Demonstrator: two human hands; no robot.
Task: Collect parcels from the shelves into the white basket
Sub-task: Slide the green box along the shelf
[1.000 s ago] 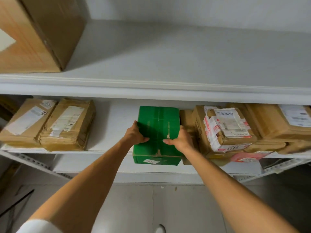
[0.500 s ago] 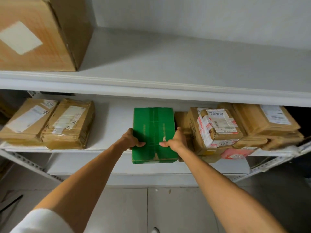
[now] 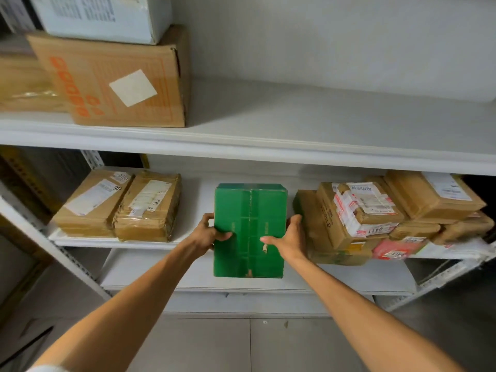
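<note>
Green parcel (image 3: 249, 229) is held from both sides at the front edge of the middle shelf (image 3: 193, 208). The left hand (image 3: 208, 233) is clamped on its left face and the right hand (image 3: 288, 238) on its right face, with thumbs laid over the top.

The long axis runs front to back, straight away from the person. The near end projects past the shelf's front edge. The parcel is centred between the hands, and neither is nearer.

Judged: withdrawal is best made along that axis, toward the body. The taped brown stack (image 3: 357, 213) stands just beside the right hand, so clearance there is tight.

Not resolved: whether the far end rests on the shelf. The fingertips are hidden by the parcel's sides. The white basket is not in view, so its direction is unknown.
</note>
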